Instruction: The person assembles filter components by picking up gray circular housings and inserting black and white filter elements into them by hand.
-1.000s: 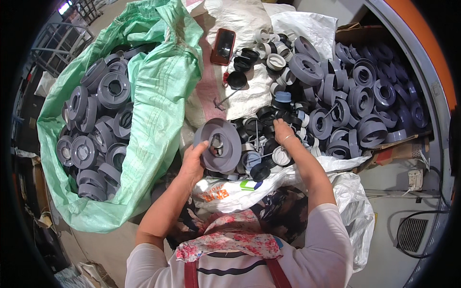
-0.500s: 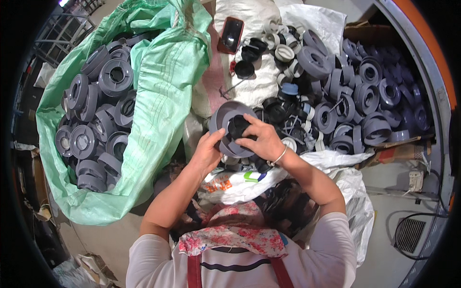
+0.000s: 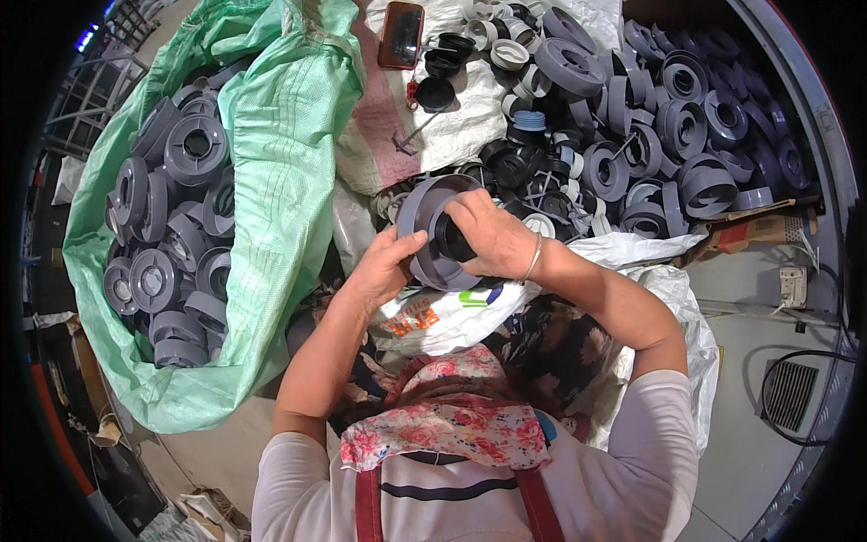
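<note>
A: What's nearest?

B: The person's pale shirt [image 3: 623, 461], red straps [image 3: 540, 510] over it and a floral cloth [image 3: 447, 434] at the chest. Past the lap lies a white bag [image 3: 415, 327] with coloured print.

A: And the hands?

B: Just beyond, both at one grey ring [image 3: 418, 212], which is tilted, its hollow side up. It's held in the air in front of the pile.

A: How does the left hand [image 3: 381, 271] hold it?

B: Closed on the ring's near left side, thumb over the rim. The other fingers are mostly hidden.

A: The right hand [image 3: 498, 239]?

B: It reaches into the ring, fingers curled narrowly on a black cap [image 3: 449, 238] there. I can't tell whether the cap is fully seated. A bracelet [image 3: 535, 257] circles that wrist.

A: Behind the ring?

B: A pile of small caps [image 3: 515, 167], black and white, with a blue cap [image 3: 529, 120] among them. More grey rings [image 3: 682, 126] are heaped to the right, by a torn carton [image 3: 754, 237].

A: To the left?

B: A green sack [image 3: 289, 172], open, with grey rings inside.

A: Farthest?

B: A phone [image 3: 401, 36] on a pale sack [image 3: 366, 135] with a pink stripe.
</note>
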A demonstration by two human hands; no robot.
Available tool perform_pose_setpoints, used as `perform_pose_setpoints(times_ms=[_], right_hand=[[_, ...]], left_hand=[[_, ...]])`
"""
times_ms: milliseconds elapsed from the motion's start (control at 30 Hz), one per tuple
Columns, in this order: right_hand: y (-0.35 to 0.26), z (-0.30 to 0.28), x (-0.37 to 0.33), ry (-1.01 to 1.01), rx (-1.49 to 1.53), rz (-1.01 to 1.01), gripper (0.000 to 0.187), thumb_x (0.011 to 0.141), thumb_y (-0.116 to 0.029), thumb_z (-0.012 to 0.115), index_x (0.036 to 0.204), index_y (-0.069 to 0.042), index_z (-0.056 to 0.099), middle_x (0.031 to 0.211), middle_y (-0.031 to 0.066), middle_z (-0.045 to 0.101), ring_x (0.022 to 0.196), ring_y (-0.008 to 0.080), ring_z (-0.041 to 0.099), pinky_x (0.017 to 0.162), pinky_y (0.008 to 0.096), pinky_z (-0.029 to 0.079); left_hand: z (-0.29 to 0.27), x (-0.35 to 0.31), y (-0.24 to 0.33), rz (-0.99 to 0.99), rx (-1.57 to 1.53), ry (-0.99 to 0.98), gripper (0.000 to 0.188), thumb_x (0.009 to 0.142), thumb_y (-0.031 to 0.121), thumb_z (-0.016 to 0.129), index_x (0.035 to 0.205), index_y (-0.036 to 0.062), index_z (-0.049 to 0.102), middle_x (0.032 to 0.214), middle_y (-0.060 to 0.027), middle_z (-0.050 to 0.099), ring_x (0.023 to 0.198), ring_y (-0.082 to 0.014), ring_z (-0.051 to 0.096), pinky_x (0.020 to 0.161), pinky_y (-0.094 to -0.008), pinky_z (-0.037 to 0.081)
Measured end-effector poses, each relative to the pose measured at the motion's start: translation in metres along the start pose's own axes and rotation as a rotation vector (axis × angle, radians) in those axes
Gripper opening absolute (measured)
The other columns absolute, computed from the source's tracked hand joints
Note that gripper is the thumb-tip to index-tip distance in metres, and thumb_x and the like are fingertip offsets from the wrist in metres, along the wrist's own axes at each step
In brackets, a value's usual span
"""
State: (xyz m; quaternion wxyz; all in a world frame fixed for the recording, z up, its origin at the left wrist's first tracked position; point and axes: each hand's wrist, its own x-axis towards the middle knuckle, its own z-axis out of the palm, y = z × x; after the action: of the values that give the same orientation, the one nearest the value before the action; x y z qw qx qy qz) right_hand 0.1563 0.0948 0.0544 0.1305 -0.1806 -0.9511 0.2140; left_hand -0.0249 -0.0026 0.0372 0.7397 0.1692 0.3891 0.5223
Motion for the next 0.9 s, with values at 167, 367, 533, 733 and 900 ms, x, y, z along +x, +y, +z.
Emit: perform_pose_setpoints(times_ms=[167, 367, 533, 733, 900], right_hand=[[-0.001, -0.002, -0.005, -0.072, -0.109, -0.164, 0.073, 0.052, -0.011, 0.077, 0.113, 0.002, 0.039, 0.102, 0.0167, 0.044, 0.098, 0.0356, 0.044, 0.079, 0.0365, 0.047], [-0.002, 0.002, 0.003, -0.076, 0.496, 0.548, 0.073, 0.069, -0.043, 0.069, 0.106, 0.014, 0.045, 0.085, 0.0244, 0.056, 0.072, 0.0322, 0.057, 0.062, 0.0333, 0.049], [0.007, 0.021, -0.012, 0.114, 0.225, 0.154, 0.072, 0.072, -0.05, 0.066, 0.097, 0.016, 0.049, 0.067, 0.022, 0.061, 0.055, 0.0241, 0.063, 0.049, 0.0287, 0.05], [0.038, -0.003, 0.015, -0.234, 0.354, 0.454, 0.057, 0.082, -0.051, 0.056, 0.083, 0.007, 0.057, 0.068, 0.0192, 0.058, 0.065, 0.0274, 0.06, 0.061, 0.0371, 0.049], [0.208, -0.06, 0.055, 0.493, -0.589, 0.525, 0.081, 0.071, -0.043, 0.069, 0.129, 0.003, 0.034, 0.126, 0.019, 0.04, 0.119, 0.0333, 0.036, 0.098, 0.0423, 0.033]], left_hand=[[-0.001, -0.004, 0.004, -0.079, 0.008, -0.02, 0.042, 0.085, 0.018, 0.059, 0.119, -0.0014, 0.045, 0.111, -0.0087, 0.055, 0.099, -0.0175, 0.056, 0.087, -0.0343, 0.046], [-0.003, -0.001, -0.008, 0.094, 0.071, -0.012, 0.044, 0.084, 0.016, 0.062, 0.119, -0.002, 0.044, 0.112, -0.0089, 0.054, 0.099, -0.0169, 0.055, 0.087, -0.0331, 0.045], [0.003, 0.001, -0.01, 0.169, 0.084, 0.084, 0.046, 0.08, 0.015, 0.065, 0.118, -0.0029, 0.044, 0.109, -0.0098, 0.055, 0.096, -0.0163, 0.055, 0.084, -0.0327, 0.045], [-0.001, -0.006, -0.005, 0.566, 1.04, 0.44, 0.09, 0.068, 0.017, 0.075, 0.137, -0.0036, 0.022, 0.128, -0.0232, 0.04, 0.114, -0.0303, 0.045, 0.097, -0.0369, 0.035], [-0.013, 0.006, -0.001, 0.694, 0.986, 0.554, 0.067, 0.071, 0.012, 0.071, 0.127, -0.0029, 0.037, 0.133, -0.0216, 0.037, 0.123, -0.0295, 0.037, 0.103, -0.0363, 0.027]])
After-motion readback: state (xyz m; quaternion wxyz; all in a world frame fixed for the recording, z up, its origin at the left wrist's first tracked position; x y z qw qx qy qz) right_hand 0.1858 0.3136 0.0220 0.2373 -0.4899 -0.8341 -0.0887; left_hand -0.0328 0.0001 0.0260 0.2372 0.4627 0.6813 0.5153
